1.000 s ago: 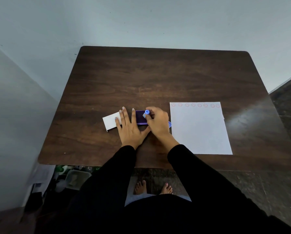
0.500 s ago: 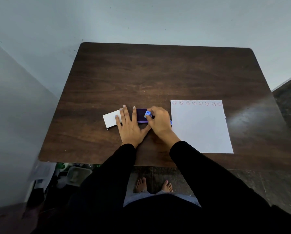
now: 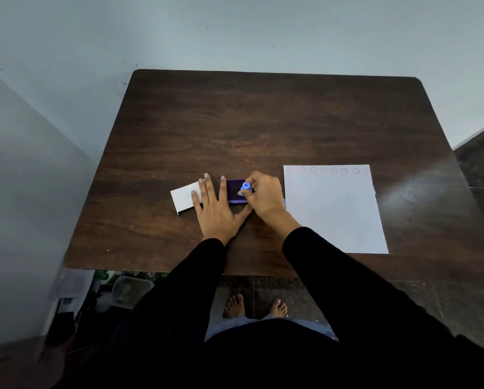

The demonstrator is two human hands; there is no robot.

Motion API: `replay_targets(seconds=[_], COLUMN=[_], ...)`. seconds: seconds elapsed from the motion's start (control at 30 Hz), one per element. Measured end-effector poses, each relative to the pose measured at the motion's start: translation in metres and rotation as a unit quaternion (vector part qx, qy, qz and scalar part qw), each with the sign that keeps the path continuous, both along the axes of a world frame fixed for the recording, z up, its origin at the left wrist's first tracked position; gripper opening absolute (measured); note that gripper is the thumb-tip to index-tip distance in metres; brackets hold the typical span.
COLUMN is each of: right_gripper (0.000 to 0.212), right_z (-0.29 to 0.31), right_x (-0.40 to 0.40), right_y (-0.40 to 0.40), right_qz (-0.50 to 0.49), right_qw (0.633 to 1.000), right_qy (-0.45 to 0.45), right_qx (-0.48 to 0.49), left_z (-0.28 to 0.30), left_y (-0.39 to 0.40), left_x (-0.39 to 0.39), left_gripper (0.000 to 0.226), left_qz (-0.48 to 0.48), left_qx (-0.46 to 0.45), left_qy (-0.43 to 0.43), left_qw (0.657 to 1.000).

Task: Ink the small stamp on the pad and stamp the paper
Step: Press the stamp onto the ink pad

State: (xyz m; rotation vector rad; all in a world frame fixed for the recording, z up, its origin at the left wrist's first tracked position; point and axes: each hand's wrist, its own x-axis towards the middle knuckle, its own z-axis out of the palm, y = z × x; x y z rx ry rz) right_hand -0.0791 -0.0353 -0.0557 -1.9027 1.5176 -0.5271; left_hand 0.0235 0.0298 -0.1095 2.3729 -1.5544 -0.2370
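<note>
Here the right hand (image 3: 266, 196) pinches the small blue stamp (image 3: 245, 187) in its fingers, pressing it onto the purple ink pad (image 3: 236, 191) near the middle of the wooden counter (image 3: 263, 122). The left hand (image 3: 217, 210) lies flat at the pad's 9 o'clock, fingers spread, partly over a white card (image 3: 184, 196). At 3 o'clock lies the paper (image 3: 333, 211), smiley prints lining its far edge.
</note>
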Motion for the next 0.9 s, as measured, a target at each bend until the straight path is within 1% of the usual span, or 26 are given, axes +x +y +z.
replay_targets(seconds=[0.17,0.4,0.53,0.6,0.67,0.77,0.83,0.9], right_gripper=[0.016,0.019,0.020,0.019,0.017,0.015,0.014,0.013], right_z=[-0.002,-0.008,-0.010,-0.009,-0.007,0.004,0.013,0.018], right_x=[0.002,0.003,0.002,0.000,-0.003,-0.012,-0.023,-0.039], right_y=[0.002,0.004,0.004,0.005,0.007,0.007,0.000,-0.012], right_qz=[0.007,-0.007,-0.013,-0.012,-0.022,-0.097,-0.182,-0.279], right_qw=[1.000,0.999,0.999,0.999,0.998,0.982,0.954,0.900], right_qy=[0.004,-0.002,0.003,-0.010,-0.046,-0.164,-0.239,-0.331], right_qx=[-0.010,-0.038,-0.039,-0.040,-0.029,-0.011,0.004,0.044], left_z=[-0.001,0.000,0.000,0.001,0.002,0.004,0.006,0.006], left_y=[0.001,0.000,0.000,0.000,0.000,0.001,0.002,0.002], left_x=[0.002,0.001,0.000,0.000,-0.001,-0.004,-0.007,-0.014], left_gripper=[0.096,0.096,0.099,0.103,0.108,0.107,0.098,0.085], left_qz=[0.000,-0.004,-0.005,-0.006,-0.006,0.000,-0.020,-0.084], left_qx=[0.000,0.003,0.000,0.000,-0.004,-0.034,-0.062,-0.092], left_qy=[0.000,0.000,0.000,-0.002,-0.003,-0.006,-0.027,-0.054], left_qw=[1.000,1.000,1.000,1.000,1.000,0.999,0.998,0.991])
